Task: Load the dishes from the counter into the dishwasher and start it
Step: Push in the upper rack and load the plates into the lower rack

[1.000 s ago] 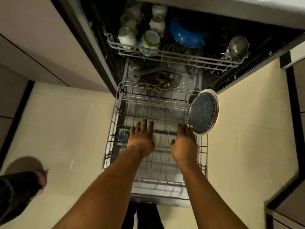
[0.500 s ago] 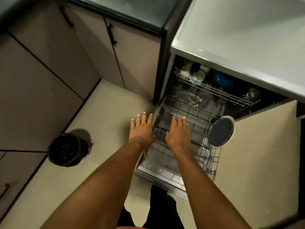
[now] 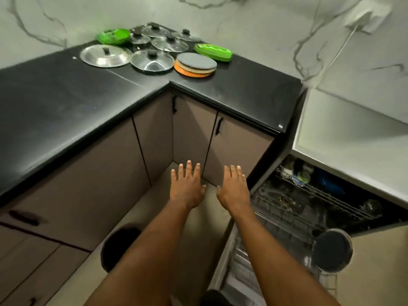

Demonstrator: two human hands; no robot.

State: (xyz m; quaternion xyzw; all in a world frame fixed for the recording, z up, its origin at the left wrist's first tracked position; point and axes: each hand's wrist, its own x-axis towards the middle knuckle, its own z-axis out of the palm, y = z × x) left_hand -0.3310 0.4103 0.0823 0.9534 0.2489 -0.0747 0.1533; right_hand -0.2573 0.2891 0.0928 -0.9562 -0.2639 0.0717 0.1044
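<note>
My left hand (image 3: 187,187) and my right hand (image 3: 234,189) hang empty, fingers spread, in front of the corner cupboards. The dishwasher stands open at the right, its lower rack (image 3: 280,219) pulled out with one dark speckled plate (image 3: 332,250) upright at its right edge. Its upper rack (image 3: 320,193) holds cups and a blue bowl. On the black counter (image 3: 66,102) in the far corner lie a stack of round plates (image 3: 195,64), grey on top and orange at the bottom, a pile of green trays (image 3: 213,51), a green basket (image 3: 113,36) and several pan lids (image 3: 152,60).
A dark round bin (image 3: 117,246) stands on the floor at the left of my arms. Cupboard doors with black handles (image 3: 219,126) run under the counter. A white worktop (image 3: 353,138) lies over the dishwasher. A cable (image 3: 337,56) runs down the marble wall.
My view has swung up and left from the lower rack to the corner counter. Both empty hands have come away from the rack and now hover before the cupboards.
</note>
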